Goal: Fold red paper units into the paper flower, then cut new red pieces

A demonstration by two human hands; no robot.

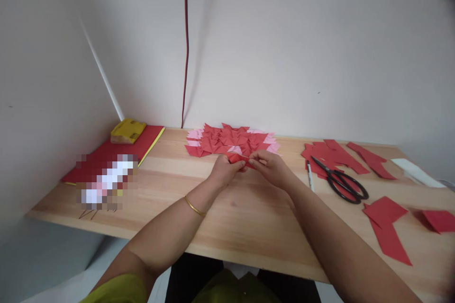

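A pale wooden table (117, 199) stands pushed into a corner where two plain white walls (284, 47) meet. A thin red-and-black cable (186, 42) hangs straight down the back wall to the table's far edge. Soft, even light falls across the wood. A white strip (103, 75) runs slantwise along the corner.

Home craft desk (170, 184), bare walls

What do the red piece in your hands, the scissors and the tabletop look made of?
Red folded piece: likely thin matte paper; sharp creases, no gloss. Scissors: dark, probably metal blades, with black loop handles of unclear coating. Tabletop: pale wood, visible grain, smooth satin finish.
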